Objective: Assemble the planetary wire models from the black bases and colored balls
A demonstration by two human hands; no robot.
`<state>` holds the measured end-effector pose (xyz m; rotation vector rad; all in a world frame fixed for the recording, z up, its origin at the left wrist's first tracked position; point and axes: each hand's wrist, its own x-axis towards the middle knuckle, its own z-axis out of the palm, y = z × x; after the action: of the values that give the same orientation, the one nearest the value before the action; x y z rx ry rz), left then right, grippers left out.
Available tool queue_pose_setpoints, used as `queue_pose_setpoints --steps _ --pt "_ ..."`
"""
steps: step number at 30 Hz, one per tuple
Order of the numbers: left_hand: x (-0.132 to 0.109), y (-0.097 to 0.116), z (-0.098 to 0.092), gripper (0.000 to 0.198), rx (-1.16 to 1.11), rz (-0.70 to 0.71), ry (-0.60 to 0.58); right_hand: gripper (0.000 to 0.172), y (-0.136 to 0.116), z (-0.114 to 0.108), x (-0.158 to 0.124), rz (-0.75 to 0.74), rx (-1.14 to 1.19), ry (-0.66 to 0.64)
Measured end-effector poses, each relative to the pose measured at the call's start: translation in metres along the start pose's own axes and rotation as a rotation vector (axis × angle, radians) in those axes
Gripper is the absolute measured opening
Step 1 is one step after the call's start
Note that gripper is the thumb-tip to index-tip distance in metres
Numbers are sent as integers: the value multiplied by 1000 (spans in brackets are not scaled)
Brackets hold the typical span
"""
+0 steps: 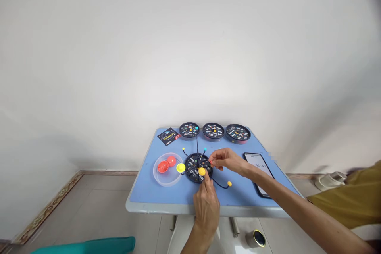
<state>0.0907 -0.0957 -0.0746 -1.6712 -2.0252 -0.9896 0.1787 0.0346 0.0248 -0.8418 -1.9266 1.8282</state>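
On a blue-topped table stands a solar system model with a round black printed base [192, 175], an upright rod and curved black arms tipped with coloured balls. My right hand [228, 160] reaches in from the right, thumb and fingertips pinching a small red ball [211, 163] at the base's right side. From the front, my left hand [206, 202] holds the model close under a larger yellow ball [201, 172]; its fingertips are partly hidden. A ringed yellow planet [180, 168] sticks out left. Another yellow ball [229, 183] ends an arm at lower right.
Left of the model, a clear plastic dish [168, 182] holds two red half-shell pieces [163, 166]. Three round black printed trays [213, 130] line the back edge beside a printed card [168, 136]. A phone [259, 170] showing a timer lies right, under my right forearm. A can [255, 239] stands on the floor.
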Motion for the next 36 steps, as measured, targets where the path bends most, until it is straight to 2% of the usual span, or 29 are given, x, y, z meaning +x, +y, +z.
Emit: queue_pose_setpoints --steps 3,15,27,32,36 --pt "4 0 1 51 14 -33 -40 22 4 1 3 -6 -6 -1" --pt "13 3 1 60 -21 -52 -50 19 6 3 9 -36 -40 -31" --pt "15 0 3 51 -95 -93 -87 15 12 0 12 -60 -92 -35" --pt "15 0 4 50 -136 -113 -75 14 4 2 9 -101 -231 -26" --pt "17 0 5 47 -165 -125 -80 19 -4 5 4 -253 -480 5"
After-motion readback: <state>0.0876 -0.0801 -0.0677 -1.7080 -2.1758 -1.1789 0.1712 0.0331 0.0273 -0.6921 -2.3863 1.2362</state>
